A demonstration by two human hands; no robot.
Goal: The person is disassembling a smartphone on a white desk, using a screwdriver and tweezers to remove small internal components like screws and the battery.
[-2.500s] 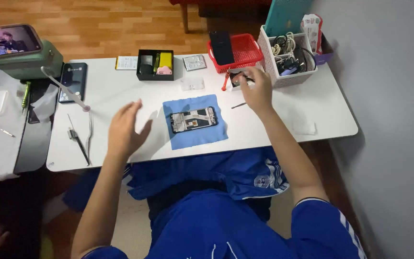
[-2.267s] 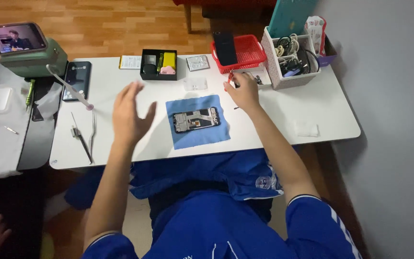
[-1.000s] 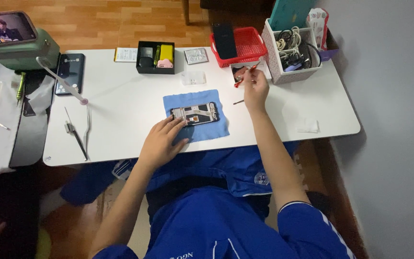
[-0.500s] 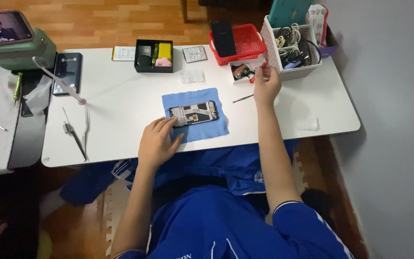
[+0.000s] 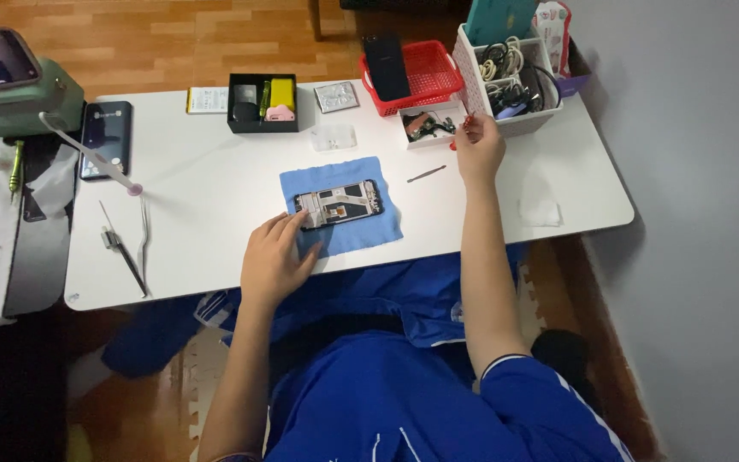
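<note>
Head view: opened phone [image 5: 338, 203] lying flat on blue cloth [image 5: 341, 205], at centre of white table [image 5: 215, 184]. Left hand [image 5: 274, 259] at seven o'clock of phone, fingers spread loosely, fingertips [image 5: 294, 224] touching its near left corner and the cloth. Right hand [image 5: 478, 149] at two o'clock of phone, well apart, fingers pinched around a small red-tipped tool [image 5: 467, 125], beside small white tray [image 5: 425, 128]. Red basket [image 5: 421, 73] at twelve o'clock of tray. Tweezers [image 5: 144, 242] and dark probe [image 5: 121, 249] at nine o'clock of phone.
</note>
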